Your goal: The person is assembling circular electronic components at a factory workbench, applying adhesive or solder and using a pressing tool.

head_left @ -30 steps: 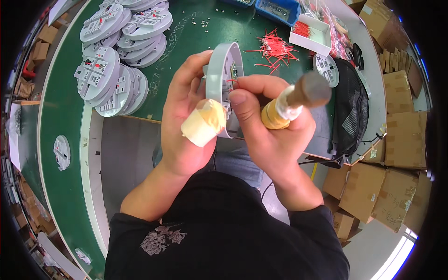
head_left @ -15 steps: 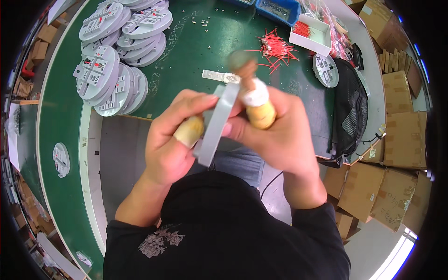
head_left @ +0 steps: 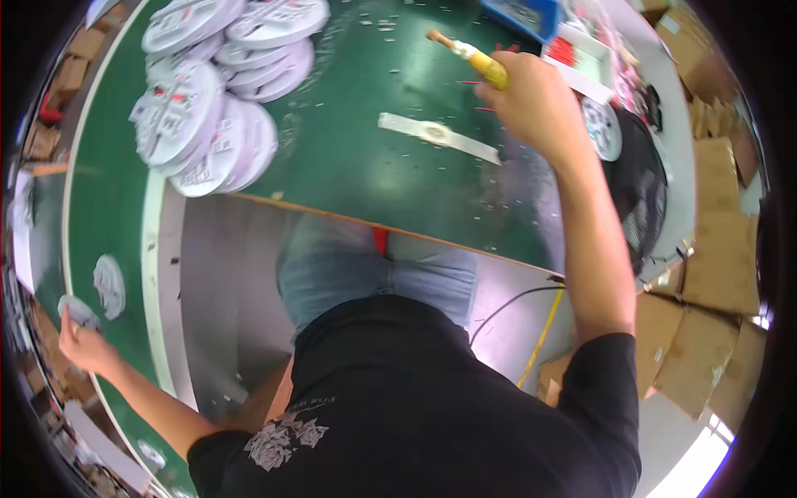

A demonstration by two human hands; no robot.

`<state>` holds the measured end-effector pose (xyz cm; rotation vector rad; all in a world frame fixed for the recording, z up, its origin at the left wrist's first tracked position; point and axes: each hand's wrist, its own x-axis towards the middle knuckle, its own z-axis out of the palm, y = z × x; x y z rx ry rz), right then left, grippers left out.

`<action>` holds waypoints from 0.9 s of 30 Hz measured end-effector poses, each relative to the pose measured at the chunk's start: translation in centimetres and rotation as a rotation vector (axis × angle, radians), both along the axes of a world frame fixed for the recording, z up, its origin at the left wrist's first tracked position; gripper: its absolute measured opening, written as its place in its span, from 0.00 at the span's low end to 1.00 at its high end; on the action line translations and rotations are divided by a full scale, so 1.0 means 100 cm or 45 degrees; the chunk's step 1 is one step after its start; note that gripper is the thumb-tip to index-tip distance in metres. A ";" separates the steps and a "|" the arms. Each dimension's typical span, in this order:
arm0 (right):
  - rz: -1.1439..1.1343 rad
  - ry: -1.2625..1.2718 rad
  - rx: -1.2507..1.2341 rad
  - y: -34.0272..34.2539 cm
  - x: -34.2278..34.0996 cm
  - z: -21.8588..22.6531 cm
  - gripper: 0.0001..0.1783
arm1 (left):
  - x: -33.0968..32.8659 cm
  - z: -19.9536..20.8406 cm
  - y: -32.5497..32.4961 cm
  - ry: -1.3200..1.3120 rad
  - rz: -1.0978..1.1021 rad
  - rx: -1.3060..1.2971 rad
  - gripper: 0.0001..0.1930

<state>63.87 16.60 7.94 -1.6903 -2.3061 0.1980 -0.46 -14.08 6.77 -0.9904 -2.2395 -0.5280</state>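
My left hand (head_left: 83, 347) reaches far out to the left, its fingers closed at the edge of a small grey round base (head_left: 79, 310) that lies on the green side bench. Beside it is another such base (head_left: 109, 286). High over the right part of the green table, my right hand (head_left: 531, 100) grips a slim tool (head_left: 488, 68) with a yellow handle, a white collar and a brown shaft pointing up-left. Its exact kind cannot be made out. Below that hand a pale, flat strip (head_left: 407, 124) with a round middle lies on the table.
Stacks of pale round bases (head_left: 191, 112) crowd the table's far left. At the far right are a blue bin (head_left: 544, 21), a white box (head_left: 594, 75) with red parts, a round plate (head_left: 602, 129) and a black mesh bag (head_left: 639, 178). Cardboard boxes (head_left: 722, 249) stand right.
My hands have parted from in front of my chest. The left has carried the grey base to the side bench; the right has moved up and away with the tool, uncovering the strip.
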 end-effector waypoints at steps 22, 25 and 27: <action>0.044 0.323 -0.277 -0.002 -0.031 0.061 0.11 | -0.043 -0.046 -0.034 -0.467 -0.165 0.066 0.24; -0.086 0.559 -0.233 -0.024 -0.016 0.078 0.09 | 0.075 0.007 0.028 -1.198 -0.245 1.309 0.28; -0.128 0.845 -0.177 -0.034 -0.003 0.087 0.09 | 0.095 0.014 0.033 -1.314 -0.354 1.579 0.28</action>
